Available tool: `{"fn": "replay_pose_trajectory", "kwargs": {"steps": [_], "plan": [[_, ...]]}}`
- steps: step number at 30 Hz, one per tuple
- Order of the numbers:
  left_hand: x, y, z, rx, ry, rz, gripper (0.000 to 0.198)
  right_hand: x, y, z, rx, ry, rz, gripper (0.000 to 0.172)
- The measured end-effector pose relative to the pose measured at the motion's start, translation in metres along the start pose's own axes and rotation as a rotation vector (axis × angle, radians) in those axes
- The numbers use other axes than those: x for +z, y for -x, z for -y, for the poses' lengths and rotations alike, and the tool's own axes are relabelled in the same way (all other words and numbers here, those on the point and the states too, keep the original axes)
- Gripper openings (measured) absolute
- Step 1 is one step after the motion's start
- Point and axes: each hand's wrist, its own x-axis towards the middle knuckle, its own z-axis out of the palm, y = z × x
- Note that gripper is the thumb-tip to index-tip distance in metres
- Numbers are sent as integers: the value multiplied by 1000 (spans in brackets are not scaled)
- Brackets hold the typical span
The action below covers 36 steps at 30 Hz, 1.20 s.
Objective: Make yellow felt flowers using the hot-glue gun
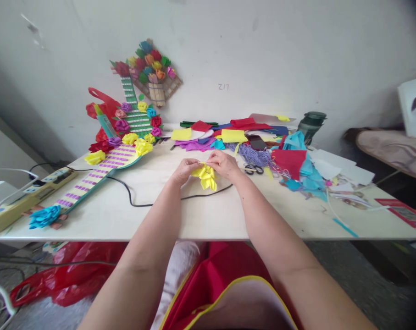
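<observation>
A yellow paper flower (pixel 206 176) hangs between my two hands above the middle of the pale table (pixel 208 215). My left hand (pixel 185 169) pinches its left side with closed fingers. From the right, my right hand (pixel 223 163) grips the top of the flower, fingers curled on the paper. Both forearms reach in from the bottom of the view. A black cable (pixel 132 195) runs on the table under the hands.
Left: a green and purple paper craft with flowers (pixel 101 172), a blue flower (pixel 44 216), a power strip (pixel 29 195). Behind: coloured paper sheets (pixel 228 133), purple yarn (pixel 254 155), scissors (pixel 253 169), a dark bottle (pixel 311 123). Red and teal scraps (pixel 297 167) lie right. A flower craft (pixel 152 73) leans on the wall.
</observation>
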Motion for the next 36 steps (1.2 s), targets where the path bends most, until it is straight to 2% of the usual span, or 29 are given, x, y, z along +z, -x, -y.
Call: {"fn": "replay_pose_trajectory", "kwargs": {"steps": [11,17,23,30,36], "plan": [[2,-4,3,-36,65,15,26,5,-4,-4,-5,-211,-47,13],[2,-3,2,-25,-16,43,37,11,-8,-10,30,-335,-52,8],[0,-3,3,-12,-25,61,42,15,-8,-17,0,-460,-85,19],[-2,-2,2,-36,38,85,43,16,-9,-24,22,-386,-79,15],[-4,-3,3,-47,78,103,44,9,-7,-20,-3,-275,-30,17]]}}
